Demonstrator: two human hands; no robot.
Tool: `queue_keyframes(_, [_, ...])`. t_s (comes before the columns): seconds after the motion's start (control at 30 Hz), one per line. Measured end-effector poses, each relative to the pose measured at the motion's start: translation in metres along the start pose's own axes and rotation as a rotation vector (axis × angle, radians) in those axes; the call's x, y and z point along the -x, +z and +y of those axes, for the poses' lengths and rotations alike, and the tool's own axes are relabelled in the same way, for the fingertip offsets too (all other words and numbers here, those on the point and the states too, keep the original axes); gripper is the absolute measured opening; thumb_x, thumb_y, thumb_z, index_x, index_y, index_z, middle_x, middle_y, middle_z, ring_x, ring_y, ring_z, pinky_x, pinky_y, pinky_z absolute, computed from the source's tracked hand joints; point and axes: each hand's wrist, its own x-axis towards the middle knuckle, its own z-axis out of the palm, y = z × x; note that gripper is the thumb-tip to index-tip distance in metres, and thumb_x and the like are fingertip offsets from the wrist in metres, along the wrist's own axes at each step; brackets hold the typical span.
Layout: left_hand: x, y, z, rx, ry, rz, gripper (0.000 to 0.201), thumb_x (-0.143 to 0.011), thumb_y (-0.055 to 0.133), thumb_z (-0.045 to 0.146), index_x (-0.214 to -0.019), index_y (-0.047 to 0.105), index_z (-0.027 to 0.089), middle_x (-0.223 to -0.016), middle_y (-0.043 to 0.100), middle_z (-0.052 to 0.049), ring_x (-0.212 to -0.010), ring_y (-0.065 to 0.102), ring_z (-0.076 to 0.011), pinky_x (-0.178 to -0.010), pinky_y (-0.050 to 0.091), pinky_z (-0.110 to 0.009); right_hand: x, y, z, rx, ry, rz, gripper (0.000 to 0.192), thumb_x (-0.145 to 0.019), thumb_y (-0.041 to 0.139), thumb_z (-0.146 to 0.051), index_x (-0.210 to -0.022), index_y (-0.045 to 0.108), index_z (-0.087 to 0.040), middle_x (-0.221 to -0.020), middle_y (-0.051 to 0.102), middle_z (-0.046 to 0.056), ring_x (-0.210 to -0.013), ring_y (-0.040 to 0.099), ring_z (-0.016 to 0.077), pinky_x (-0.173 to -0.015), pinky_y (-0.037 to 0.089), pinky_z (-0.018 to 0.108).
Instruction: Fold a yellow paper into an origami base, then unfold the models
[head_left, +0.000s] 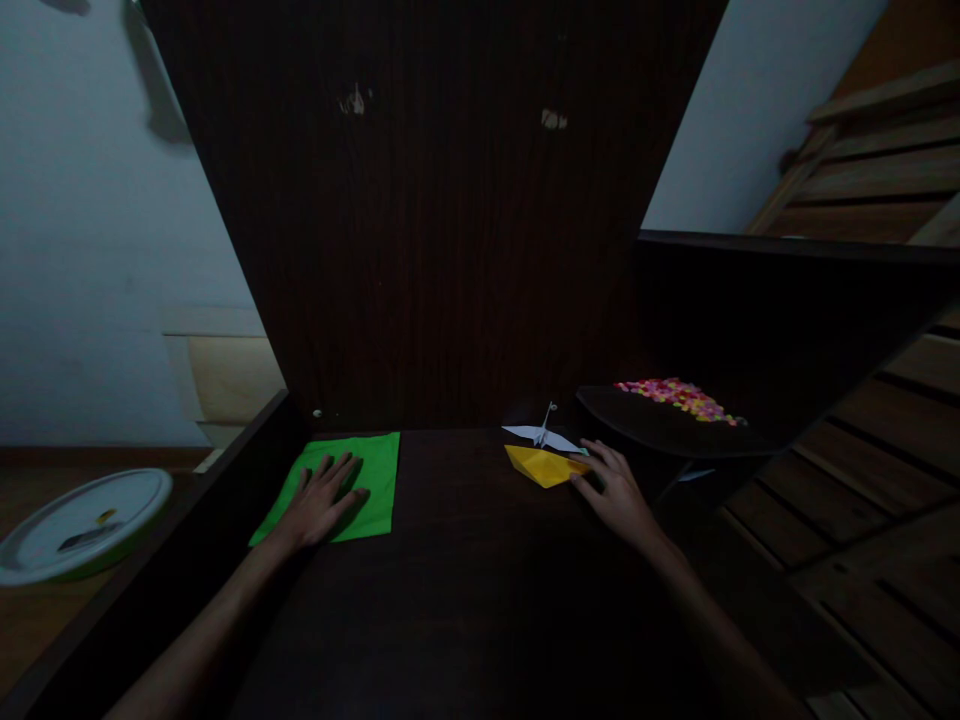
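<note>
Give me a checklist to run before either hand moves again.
1. Green paper sheet spread out, not folded up: ok.
2. Left hand resting on the sheet, fingers spread: ok.
3. Right hand at the right end of the yellow paper boat: ok.
4. Boat firmly pinched rather than just touched: cannot tell.
5. Wide gap between the boat and the white origami crane: not ok, the crane is just behind it.
6. Colourful pile away from both hands: ok.
</note>
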Motion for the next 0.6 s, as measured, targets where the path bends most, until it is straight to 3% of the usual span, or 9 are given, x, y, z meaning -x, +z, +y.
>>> queue_keyframes(0.1, [-0.011,0.000,0.007,0.000,-0.053,0.048,0.072,-0.094,0.020,0.060,-0.150,0.028,0.016,-0.157,0.027,-0.012,-0.145,0.018,-0.0360,-0.112,0.018,-0.058,-0.005,0.002,0.005,-0.020,0.054,0.013,0.032,-0.085,0.053,-0.042,-0.104,0.070,-0.022,-0.127,0.058,0.013,-0.123,0.047,0.0333,-0.104,0.037,0.057])
queue_keyframes(0.3, [-0.031,0.015,0.019,-0.009,-0.048,0.042,0.080,-0.089,0.027,0.070,-0.150,0.029,0.019,-0.157,0.025,-0.014,-0.142,0.018,-0.0441,-0.107,0.017,-0.068,-0.008,0.013,0.013,-0.048,0.146,0.021,0.030,-0.083,0.054,-0.040,-0.101,0.070,-0.023,-0.123,0.060,0.011,-0.115,0.055,0.0302,-0.101,0.042,0.053])
queue_keyframes(0.6, [-0.042,0.020,0.008,-0.036,0.011,0.017,0.074,-0.090,0.031,0.066,-0.150,0.031,0.023,-0.157,0.025,-0.012,-0.143,0.016,-0.0416,-0.109,0.016,-0.065,-0.007,0.016,0.024,-0.165,0.216,-0.058,0.029,-0.081,0.056,-0.040,-0.097,0.071,-0.021,-0.118,0.064,0.012,-0.110,0.061,0.0291,-0.094,0.048,0.048])
